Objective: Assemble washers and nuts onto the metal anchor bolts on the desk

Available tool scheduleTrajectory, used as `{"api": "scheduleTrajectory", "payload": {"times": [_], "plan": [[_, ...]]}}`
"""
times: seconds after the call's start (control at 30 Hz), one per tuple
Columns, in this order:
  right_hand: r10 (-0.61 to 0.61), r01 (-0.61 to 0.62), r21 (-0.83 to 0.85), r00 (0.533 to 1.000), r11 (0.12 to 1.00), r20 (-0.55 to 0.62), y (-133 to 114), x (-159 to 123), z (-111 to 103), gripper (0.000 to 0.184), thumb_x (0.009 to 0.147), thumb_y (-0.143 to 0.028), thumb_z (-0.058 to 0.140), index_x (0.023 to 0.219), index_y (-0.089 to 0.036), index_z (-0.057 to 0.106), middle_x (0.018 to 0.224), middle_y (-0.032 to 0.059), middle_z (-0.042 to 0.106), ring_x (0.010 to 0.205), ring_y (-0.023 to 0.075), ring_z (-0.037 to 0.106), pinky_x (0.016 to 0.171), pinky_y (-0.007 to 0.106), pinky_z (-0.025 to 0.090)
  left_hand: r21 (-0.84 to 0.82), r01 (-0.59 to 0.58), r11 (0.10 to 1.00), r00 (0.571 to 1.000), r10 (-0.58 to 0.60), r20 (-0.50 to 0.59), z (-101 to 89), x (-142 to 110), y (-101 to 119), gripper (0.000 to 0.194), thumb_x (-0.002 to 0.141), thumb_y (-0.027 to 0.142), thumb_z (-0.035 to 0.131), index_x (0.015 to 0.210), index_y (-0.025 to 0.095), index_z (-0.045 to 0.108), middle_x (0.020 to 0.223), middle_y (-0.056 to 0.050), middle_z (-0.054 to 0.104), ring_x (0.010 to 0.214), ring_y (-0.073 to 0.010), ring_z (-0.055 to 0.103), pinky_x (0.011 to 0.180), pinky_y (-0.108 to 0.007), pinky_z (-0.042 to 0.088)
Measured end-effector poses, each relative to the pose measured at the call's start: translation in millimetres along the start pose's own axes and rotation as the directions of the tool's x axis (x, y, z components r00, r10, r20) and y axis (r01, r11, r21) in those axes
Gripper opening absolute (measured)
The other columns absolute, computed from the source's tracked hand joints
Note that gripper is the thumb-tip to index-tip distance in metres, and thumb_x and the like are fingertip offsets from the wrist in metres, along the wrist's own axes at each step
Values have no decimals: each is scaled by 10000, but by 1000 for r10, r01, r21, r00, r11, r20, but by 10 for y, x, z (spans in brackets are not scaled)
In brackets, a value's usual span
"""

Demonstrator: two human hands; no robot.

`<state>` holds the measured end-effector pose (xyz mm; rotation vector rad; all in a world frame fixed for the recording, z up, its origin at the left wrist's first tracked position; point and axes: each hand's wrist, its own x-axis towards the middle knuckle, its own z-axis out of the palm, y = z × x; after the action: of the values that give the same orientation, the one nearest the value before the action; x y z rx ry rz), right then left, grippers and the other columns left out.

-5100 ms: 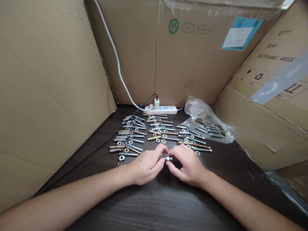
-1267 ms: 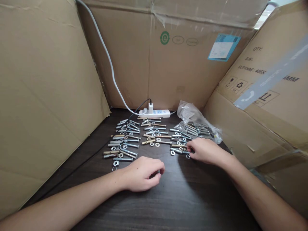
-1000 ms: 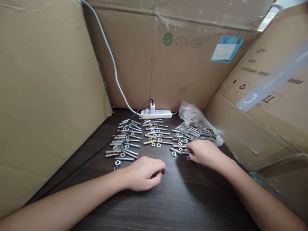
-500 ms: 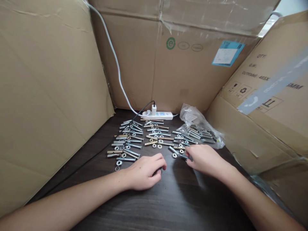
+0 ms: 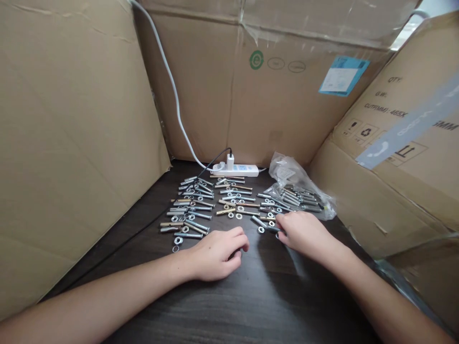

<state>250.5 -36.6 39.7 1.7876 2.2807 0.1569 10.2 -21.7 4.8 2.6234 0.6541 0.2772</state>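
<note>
1. two hands are seen; the left hand (image 5: 220, 255) is loosely curled, and whether anything is gripped cannot be told;
2. one bolt (image 5: 272, 229), at the near edge of the right-hand group, is met by the right hand's (image 5: 304, 231) bent fingers; their closing cannot be told;
3. three groups of hardware (image 5: 198, 224), one plastic bag (image 5: 283, 167) and one power strip (image 5: 251, 170) are counted;
4. one dark table (image 5: 229, 310) is enclosed by three cardboard walls (image 5: 201, 95)

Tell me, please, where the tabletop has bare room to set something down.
Bare tabletop borders the left hand and right hand on their near side, and the gap between them is free. Beyond, bolts, nuts and a plastic bag crowd it.
</note>
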Motion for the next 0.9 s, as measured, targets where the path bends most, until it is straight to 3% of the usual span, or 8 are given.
{"api": "scheduleTrajectory", "payload": {"times": [0.47, 0.9], "plan": [[-29, 30, 23, 998, 999, -54, -68, 27, 25, 159, 802, -218, 505, 806, -159, 653, 791, 97, 696, 731, 232, 657, 592, 290, 380, -3, -2, 1000, 1000, 2, 3, -1, 5, 3, 184, 831, 150, 423, 973, 226, 512, 959, 8, 561, 724, -127, 564, 685, -234, 430], [-53, 85, 223, 988, 971, -145, -101, 78, 104, 184, 883, -222, 438, 909, -164, 611, 887, 76, 686, 824, 202, 646, 698, 272, 434, -15, -3, 1000, 1000, 3, -5, 8, 8, -3, 190, 827, 149, 427, 971, 226, 524, 952, 8, 566, 726, -126, 560, 680, -230, 428]]}}
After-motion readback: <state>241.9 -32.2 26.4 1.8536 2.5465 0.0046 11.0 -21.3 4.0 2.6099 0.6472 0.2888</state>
